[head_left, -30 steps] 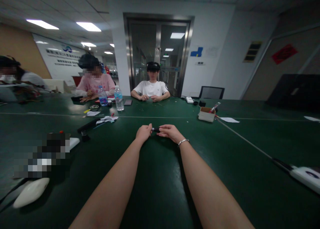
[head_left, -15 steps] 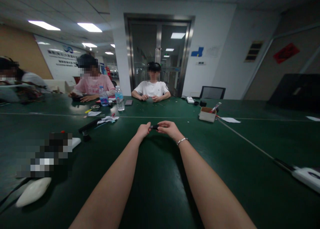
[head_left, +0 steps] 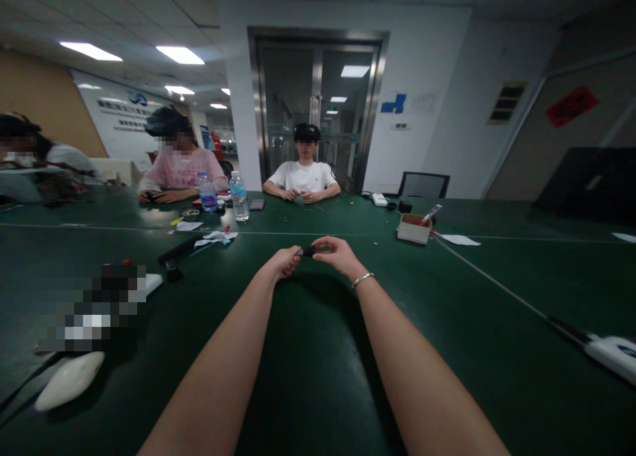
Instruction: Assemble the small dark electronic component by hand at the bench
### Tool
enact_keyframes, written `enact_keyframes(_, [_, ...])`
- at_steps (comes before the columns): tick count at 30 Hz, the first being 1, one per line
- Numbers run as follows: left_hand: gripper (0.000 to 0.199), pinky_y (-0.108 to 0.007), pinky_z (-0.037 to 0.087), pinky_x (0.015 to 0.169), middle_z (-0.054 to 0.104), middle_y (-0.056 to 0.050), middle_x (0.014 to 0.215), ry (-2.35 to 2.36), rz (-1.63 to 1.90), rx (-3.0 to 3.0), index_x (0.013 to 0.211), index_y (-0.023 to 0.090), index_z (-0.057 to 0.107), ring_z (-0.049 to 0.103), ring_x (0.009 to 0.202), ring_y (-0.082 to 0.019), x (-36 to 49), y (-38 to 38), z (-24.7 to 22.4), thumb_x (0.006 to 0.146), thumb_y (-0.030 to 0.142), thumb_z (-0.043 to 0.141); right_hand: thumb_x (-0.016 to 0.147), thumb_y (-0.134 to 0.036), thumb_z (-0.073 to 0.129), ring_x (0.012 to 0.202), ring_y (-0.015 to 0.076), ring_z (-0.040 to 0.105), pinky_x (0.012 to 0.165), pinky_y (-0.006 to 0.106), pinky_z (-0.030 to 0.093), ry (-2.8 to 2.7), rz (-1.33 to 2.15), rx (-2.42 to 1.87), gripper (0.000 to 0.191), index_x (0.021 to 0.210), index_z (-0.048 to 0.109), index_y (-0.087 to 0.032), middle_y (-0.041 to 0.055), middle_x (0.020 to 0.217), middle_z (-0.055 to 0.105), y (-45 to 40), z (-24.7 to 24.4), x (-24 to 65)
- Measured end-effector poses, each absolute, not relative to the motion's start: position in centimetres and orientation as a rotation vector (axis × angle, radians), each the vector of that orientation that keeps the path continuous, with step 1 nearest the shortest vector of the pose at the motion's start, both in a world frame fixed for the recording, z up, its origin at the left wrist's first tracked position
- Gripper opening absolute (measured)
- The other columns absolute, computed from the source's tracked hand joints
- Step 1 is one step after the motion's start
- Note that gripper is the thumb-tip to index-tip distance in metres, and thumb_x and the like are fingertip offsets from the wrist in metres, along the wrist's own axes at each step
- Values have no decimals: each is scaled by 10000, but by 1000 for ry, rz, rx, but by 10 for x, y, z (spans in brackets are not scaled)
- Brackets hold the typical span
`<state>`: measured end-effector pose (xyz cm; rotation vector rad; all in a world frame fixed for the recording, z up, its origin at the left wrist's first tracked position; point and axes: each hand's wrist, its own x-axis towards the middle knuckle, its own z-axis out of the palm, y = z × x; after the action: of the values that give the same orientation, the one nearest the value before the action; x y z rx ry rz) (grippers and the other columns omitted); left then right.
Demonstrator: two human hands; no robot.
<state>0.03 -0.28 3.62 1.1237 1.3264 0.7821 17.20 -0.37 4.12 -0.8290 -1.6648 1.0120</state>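
A small dark cylindrical object (head_left: 309,251), black with a greyish part at its left end, is held level between my two hands above the green table (head_left: 318,350). My left hand (head_left: 285,262) is closed around the greyish end, thumb on top and fingers curled under. From the other side, my right hand (head_left: 340,255) pinches the black end between thumb and fingertips. A silver bracelet (head_left: 363,280) circles my right wrist. The object's exact kind is too small to make out.
To the left lie a white rounded object (head_left: 69,381), a small dark jar (head_left: 172,271) and scraps of paper (head_left: 216,238). Two water bottles (head_left: 239,197) stand farther back. An open box (head_left: 414,228) sits to the right, near a cable (head_left: 491,284). Other people (head_left: 303,177) sit across the table.
My left hand has turned slightly, so its curled fingers show more below the object. The right hand keeps its pinch nearly in place.
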Motion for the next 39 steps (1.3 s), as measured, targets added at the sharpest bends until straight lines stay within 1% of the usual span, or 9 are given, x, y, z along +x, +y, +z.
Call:
enact_keyframes(3, [426, -223, 116, 403, 246, 69, 404, 1439, 814, 1237, 504, 196, 330, 180, 339, -59, 2, 1, 32, 829, 470, 350, 541, -129, 740, 814, 152, 623, 792, 304, 499, -1678, 997, -840, 307, 841, 676, -139, 37, 833, 669, -2, 39, 176])
enact_keyframes(6, [443, -254, 185, 425, 304, 44, 376, 1561, 868, 1412, 480, 193, 398, 247, 348, -85, 4, 6, 28, 818, 479, 380, 540, -136, 755, 822, 155, 631, 809, 312, 503, -1659, 1000, -875, 312, 844, 682, -144, 34, 829, 678, 0, 35, 181])
enact_keyframes(9, [477, -273, 247, 471, 418, 7, 398, 1642, 898, 1598, 472, 184, 470, 355, 387, -117, 5, 7, 28, 813, 505, 380, 561, -143, 766, 751, 148, 659, 760, 300, 539, -1556, 1163, -876, 325, 872, 671, -138, 40, 825, 686, 1, 31, 185])
enact_keyframes(11, [506, -277, 267, 497, 471, -6, 428, 1667, 936, 1714, 483, 182, 507, 410, 419, -134, 6, 5, 29, 811, 539, 362, 596, -139, 761, 708, 152, 679, 718, 280, 561, -1461, 1308, -851, 288, 865, 659, -125, 56, 801, 692, 1, 29, 187])
enact_keyframes(18, [577, -272, 260, 515, 523, -14, 483, 1673, 1044, 1958, 518, 187, 548, 469, 481, -152, 12, -7, 27, 821, 611, 300, 697, -127, 717, 648, 176, 700, 605, 205, 581, -1299, 1465, -900, 162, 830, 630, -95, 85, 711, 693, 0, 23, 193])
enact_keyframes(24, [508, -252, 317, 559, 595, -24, 656, 1549, 1127, 2056, 703, 195, 594, 516, 599, -153, 15, -10, 16, 856, 570, 288, 720, -143, 704, 583, 143, 678, 553, 180, 569, -1236, 1451, -884, 114, 781, 622, -95, 68, 639, 668, 0, 18, 195])
enact_keyframes(31, [271, -234, 383, 608, 602, -8, 773, 1353, 1152, 2036, 952, 223, 566, 553, 657, -129, 16, -3, 5, 875, 395, 372, 735, -187, 697, 504, 101, 626, 474, 163, 538, -1252, 1430, -895, 125, 772, 630, -89, 76, 638, 671, 5, 12, 196])
enact_keyframes(35, [270, -239, 387, 601, 588, 8, 694, 1374, 1119, 2024, 895, 213, 554, 542, 597, -120, 14, -2, 4, 882, 387, 349, 741, -162, 689, 494, 98, 623, 484, 168, 544, -1291, 1418, -932, 105, 771, 628, -83, 57, 595, 660, 6, 11, 193])
enact_keyframes(39, [364, -242, 371, 574, 566, 14, 616, 1444, 1149, 2003, 780, 205, 555, 519, 557, -123, 9, 1, 2, 875, 469, 323, 743, -88, 666, 495, 100, 629, 509, 181, 557, -1306, 1383, -925, 65, 792, 624, -84, 37, 576, 653, 5, 14, 184])
